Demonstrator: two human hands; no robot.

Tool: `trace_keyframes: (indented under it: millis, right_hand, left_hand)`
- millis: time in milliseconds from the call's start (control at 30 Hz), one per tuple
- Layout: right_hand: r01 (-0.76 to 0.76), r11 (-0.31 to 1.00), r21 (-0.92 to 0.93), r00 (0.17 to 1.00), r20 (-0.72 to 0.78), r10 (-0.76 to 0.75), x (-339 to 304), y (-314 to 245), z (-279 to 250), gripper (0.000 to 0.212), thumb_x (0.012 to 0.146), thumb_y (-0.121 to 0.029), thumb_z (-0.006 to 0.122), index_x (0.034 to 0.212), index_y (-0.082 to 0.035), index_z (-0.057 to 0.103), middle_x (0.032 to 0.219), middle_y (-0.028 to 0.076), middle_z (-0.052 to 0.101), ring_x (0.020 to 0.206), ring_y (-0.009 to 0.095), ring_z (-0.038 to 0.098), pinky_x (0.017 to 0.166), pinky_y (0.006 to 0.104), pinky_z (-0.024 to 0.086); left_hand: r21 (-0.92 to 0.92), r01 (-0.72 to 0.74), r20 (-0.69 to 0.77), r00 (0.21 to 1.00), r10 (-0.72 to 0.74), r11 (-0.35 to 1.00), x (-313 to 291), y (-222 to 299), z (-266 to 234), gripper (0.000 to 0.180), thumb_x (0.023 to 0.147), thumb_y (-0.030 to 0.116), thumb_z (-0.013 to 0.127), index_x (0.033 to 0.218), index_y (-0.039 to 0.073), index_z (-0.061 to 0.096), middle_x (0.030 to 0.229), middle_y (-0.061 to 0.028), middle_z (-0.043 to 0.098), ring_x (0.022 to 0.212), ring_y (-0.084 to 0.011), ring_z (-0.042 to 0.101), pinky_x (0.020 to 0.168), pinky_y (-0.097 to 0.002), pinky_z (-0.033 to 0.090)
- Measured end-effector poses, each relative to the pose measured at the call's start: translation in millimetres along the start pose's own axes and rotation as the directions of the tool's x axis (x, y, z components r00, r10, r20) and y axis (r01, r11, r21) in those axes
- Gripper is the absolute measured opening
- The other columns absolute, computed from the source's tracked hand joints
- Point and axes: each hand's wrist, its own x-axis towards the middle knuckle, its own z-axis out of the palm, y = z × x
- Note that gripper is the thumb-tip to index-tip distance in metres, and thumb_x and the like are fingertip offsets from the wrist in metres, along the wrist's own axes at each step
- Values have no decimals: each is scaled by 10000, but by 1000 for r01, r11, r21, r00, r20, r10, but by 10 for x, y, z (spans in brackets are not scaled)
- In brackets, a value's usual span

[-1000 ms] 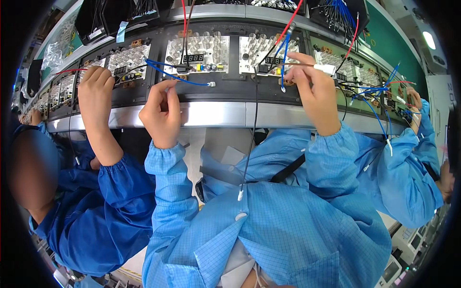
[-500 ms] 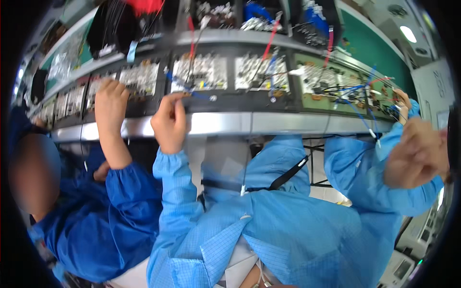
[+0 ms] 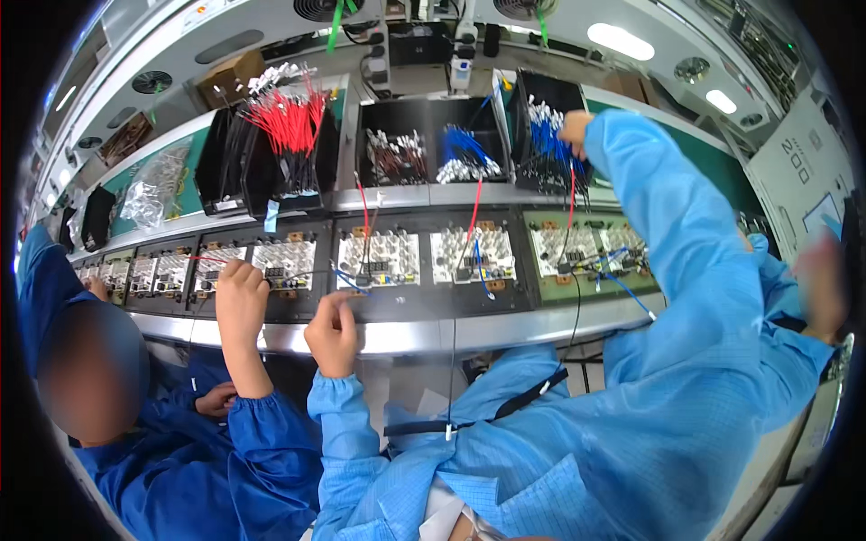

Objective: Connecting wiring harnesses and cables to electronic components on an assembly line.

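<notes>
Circuit board (image 3: 390, 252) has left hand (image 3: 332, 335) before it, fingers curled; right hand (image 3: 575, 129) beyond it, at blue wires (image 3: 544, 135); both grips unclear.

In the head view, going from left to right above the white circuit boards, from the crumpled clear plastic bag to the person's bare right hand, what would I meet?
Crumpled clear plastic bag, bundle of red wires, white-tipped brown wires, white-tipped blue wires, the person's bare right hand.

A light-blue checked fabric sleeve (image 3: 699, 212) hides part of a row of rectangular white circuit boards (image 3: 471, 256); whether the bare right hand (image 3: 575, 132) pinches thin blue wires (image 3: 545, 128) (white-tipped) is too small to tell
</notes>
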Motion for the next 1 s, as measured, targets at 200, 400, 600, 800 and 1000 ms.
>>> trace_keyframes:
  millis: [200,400,600,800,1000]
  right_hand:
    - [-96,987,132,995,26,93,162,-210,451,556,906,-470,474,739,33,642,643,149,657,541,244,651,555,371,539]
    - [43,959,279,997,47,-59,272,47,467,427,874,-354,581,680,25,601,618,119,616,474,195,593,473,338,508]
    - [88,994,68,971,-229,-70,119,-20,381,322,836,-255,548,705,25,639,547,104,615,525,260,647,583,386,544]
    - [112,913,-392,933,-274,-233,898,589,1034,274,812,-269,560,825,-36,704,796,194,672,801,302,672,731,415,530]
    - [-48,875,-482,995,-103,-2,495,261,462,277,665,-215,736,923,-114,722,893,151,672,875,325,654,769,422,529]
  left_hand:
    - [-48,55,-31,998,-57,997,-113,-22,-22,72,891,2,547,895,8,618,547,44,461,487,4,381,433,-207,257]
    - [-50,40,-20,999,-41,998,-91,-5,-27,67,889,-10,554,895,7,618,545,48,441,487,5,363,434,-206,249]
    - [-26,18,-33,999,-19,1000,-84,5,7,64,889,-8,557,889,7,619,539,53,428,487,8,351,433,-205,232]
    - [-22,31,-27,999,-32,999,-72,-10,-6,61,887,-5,558,884,8,618,540,51,429,485,6,355,432,-204,240]
    - [-3,16,-49,999,-16,1000,-133,-15,-15,62,883,-3,557,879,7,618,539,45,429,486,4,360,432,-207,250]
